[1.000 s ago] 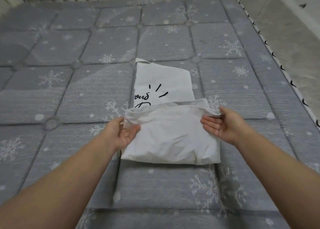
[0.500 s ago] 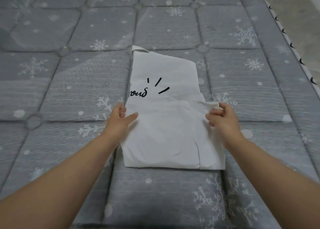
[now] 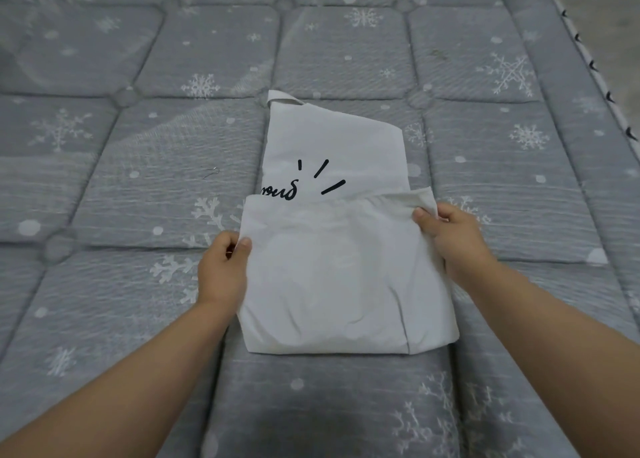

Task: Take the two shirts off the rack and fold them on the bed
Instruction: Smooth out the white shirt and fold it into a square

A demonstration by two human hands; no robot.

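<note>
Nearest the person, the folded-over lower half of the white cotton shirt with black hand-lettered print (image 3: 343,277) lies flat on the grey quilted snowflake-patterned bed (image 3: 138,187), its near crease running across the mattress toward the near edge. At the fold's left side the left hand (image 3: 223,272) pinches the cloth, thumb on top and fingers (image 3: 227,246) curled under the edge; at the right side the right hand (image 3: 453,239) grips the upper corner of the flap, fingers wrapped over the hem. Beyond the hands the flap's free hem stops just short of the black lettering (only part of a word and three dashes show), and farther still the collar end of the shirt points toward the far edge of the bed. The step in hand looks like the lengthwise fold of one shirt, roughly halfway up. The next move likely calls for carrying the flap on toward the collar, both corners kept level so the sides line up. No second shirt is in view.
</note>
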